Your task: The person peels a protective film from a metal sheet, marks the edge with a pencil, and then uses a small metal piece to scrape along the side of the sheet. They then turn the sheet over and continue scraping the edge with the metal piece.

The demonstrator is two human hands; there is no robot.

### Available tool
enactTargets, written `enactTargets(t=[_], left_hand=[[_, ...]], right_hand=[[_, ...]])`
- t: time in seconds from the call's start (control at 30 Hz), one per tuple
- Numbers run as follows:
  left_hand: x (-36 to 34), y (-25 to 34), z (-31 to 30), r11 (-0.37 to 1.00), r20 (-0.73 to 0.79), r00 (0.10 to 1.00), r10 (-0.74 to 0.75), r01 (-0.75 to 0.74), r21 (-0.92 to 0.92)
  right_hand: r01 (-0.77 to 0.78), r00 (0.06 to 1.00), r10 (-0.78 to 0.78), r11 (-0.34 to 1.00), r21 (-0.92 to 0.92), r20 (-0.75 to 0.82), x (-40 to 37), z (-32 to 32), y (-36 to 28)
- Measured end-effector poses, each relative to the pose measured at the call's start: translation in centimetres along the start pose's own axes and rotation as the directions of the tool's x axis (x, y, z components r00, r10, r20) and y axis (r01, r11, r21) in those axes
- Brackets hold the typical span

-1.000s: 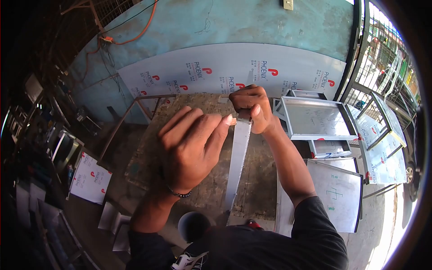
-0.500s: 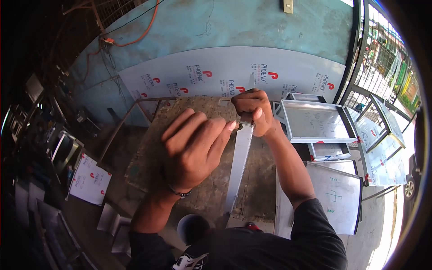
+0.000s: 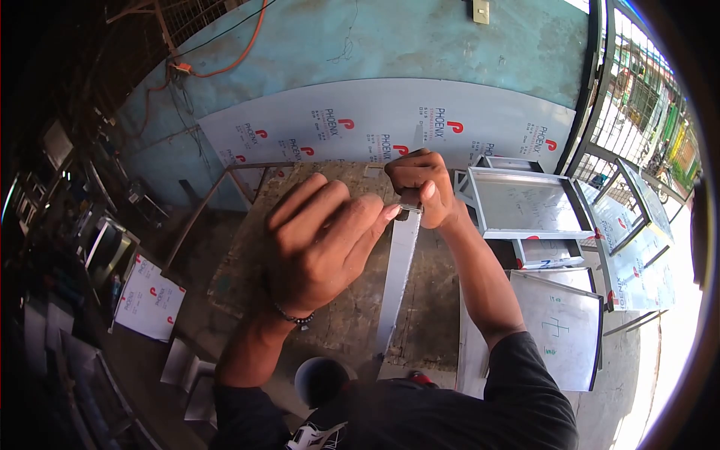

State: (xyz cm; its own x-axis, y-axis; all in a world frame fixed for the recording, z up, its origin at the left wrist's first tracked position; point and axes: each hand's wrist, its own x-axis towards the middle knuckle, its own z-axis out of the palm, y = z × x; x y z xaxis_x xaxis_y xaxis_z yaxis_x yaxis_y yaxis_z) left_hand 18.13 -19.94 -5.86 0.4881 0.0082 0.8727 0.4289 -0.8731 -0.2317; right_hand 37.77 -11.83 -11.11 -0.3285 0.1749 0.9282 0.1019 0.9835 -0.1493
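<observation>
A long, narrow metal strip (image 3: 398, 281) runs from near my body up to my two hands, over a worn wooden table (image 3: 330, 330). My right hand (image 3: 424, 184) is closed around its far end, thumb up. My left hand (image 3: 322, 244), with a beaded bracelet on the wrist, has its fingers curled. The tips of its thumb and index finger meet at the strip's end, beside my right hand; anything small pinched there is too hidden to make out.
Behind the table a large printed metal sheet (image 3: 360, 112) leans on a blue wall (image 3: 420, 45). Metal trays (image 3: 529, 202) and panels (image 3: 559, 326) stand at the right. A round container (image 3: 322, 381) is below the table's near edge. Metal pieces lie at the left.
My left hand has shifted very slightly, its fingertips a little to the right at the strip's end. My right hand and the strip look nearly still.
</observation>
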Motion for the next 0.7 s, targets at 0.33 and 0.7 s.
enactTargets(t=[0.33,0.7], left_hand=[[0.7,0.1,-0.4,0.998,0.083,0.995,0.063,-0.060,-0.028],[0.8,0.1,-0.8,0.997,0.124,0.991,0.060,-0.053,-0.060]], right_hand=[[-0.005,1.000,0.005,1.000,-0.025,0.011,-0.1,-0.1,-0.5],[-0.022,0.999,0.023,0.999,-0.042,0.038,-0.1,0.2,-0.7]])
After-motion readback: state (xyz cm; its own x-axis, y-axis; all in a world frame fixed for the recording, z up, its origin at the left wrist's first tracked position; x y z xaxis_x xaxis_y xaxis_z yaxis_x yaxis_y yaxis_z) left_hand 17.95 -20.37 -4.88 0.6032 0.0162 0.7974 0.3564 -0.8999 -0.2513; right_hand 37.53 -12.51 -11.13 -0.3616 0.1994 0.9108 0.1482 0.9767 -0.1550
